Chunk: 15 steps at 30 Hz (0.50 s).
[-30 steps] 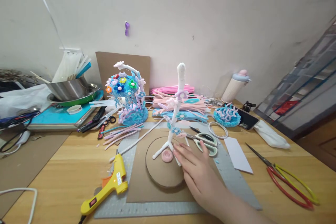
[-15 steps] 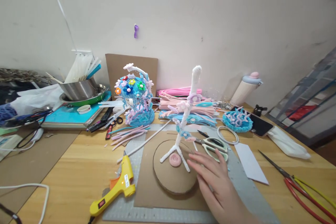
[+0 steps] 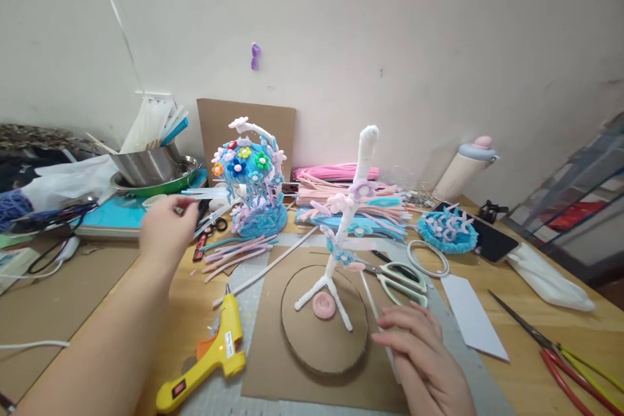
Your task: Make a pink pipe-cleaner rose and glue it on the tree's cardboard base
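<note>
My left hand [image 3: 168, 227] reaches over the left side of the table, fingertips pinched beside the black-handled tools [image 3: 202, 209]; what they hold, if anything, is hidden. My right hand [image 3: 424, 351] is low at the right, fingers stretched out over a thin clear stick [image 3: 371, 296] on the brown cardboard [image 3: 263, 351]. A round cardboard disc [image 3: 305, 344] bears a white fuzzy-wrapped stem [image 3: 363, 159] with forked feet, upright and trimmed with pastel flowers. A pink coil [image 3: 324, 305] lies between the feet. The yellow glue gun [image 3: 227, 338] lies left of the cardboard.
A blue flower-covered pipe-cleaner ornament [image 3: 248, 169] stands behind, near bundles of pipe cleaners [image 3: 341, 192]. At right are green-handled scissors [image 3: 404, 279], a white ring [image 3: 429, 259], a blue fuzzy bowl [image 3: 446, 234] and red-and-yellow-handled scissors [image 3: 560, 357]. A metal bowl [image 3: 151, 166] stands back left.
My left hand has come into view and reached to the tools at the left. My right hand has drawn slightly back and right, off the disc's edge. The view has shifted a little.
</note>
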Each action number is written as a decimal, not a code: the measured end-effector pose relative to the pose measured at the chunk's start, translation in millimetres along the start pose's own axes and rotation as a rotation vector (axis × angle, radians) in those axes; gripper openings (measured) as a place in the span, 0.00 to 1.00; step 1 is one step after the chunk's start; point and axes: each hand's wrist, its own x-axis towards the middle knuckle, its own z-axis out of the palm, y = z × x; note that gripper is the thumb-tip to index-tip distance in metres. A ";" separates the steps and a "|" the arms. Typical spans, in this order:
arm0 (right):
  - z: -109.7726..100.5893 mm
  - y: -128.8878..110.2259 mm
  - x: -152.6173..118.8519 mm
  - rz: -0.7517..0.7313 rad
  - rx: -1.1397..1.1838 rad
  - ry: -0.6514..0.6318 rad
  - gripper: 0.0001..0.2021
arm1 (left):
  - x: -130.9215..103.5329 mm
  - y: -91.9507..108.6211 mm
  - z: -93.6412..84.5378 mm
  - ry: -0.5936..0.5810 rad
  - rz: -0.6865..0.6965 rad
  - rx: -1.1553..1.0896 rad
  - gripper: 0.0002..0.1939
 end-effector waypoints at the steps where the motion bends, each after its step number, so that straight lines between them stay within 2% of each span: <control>1: 0.2 0.1 0.5 0.001 0.004 0.007 0.13 | 9.0 -2.0 7.8 -0.036 -0.014 0.060 0.16; 4: 2.0 0.8 2.9 0.004 0.011 0.028 0.12 | 29.7 -3.3 32.4 -0.124 -0.014 0.238 0.16; 8: 4.2 1.7 6.4 0.025 0.021 0.023 0.11 | 38.5 -0.8 53.3 -0.168 0.034 0.401 0.16; 11: 4.3 1.8 8.4 0.030 0.005 -0.017 0.11 | 40.3 0.1 54.9 -0.180 0.075 0.482 0.16; 15: 3.8 4.2 9.6 0.028 0.002 -0.064 0.11 | 51.9 0.0 45.5 -0.205 0.129 0.554 0.16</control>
